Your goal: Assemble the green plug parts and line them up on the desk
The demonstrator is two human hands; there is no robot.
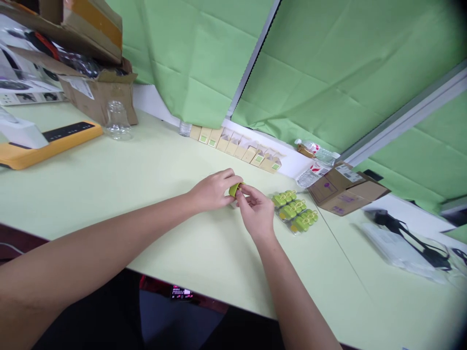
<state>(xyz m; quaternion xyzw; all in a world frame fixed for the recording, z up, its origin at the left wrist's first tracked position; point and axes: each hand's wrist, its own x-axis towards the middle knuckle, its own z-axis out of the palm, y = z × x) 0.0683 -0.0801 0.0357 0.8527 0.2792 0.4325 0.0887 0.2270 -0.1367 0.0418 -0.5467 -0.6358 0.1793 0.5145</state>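
From here I see the left hand (213,190) and right hand (258,211) close together, both pinching a small, hollow green cup (234,190). Behind the cup, tan cardboard boxes (233,146) make a row.

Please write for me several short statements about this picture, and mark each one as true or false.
1. The left hand holds a small green piece. True.
2. The right hand is far away from the small green piece. False: the right hand has its fingers at it.
3. The clear jar lies on its side. False: the clear jar stands upright.
4. A row of small boxes stands below the green curtain. True.
5. The yellow power strip is on the picture's left side. True.
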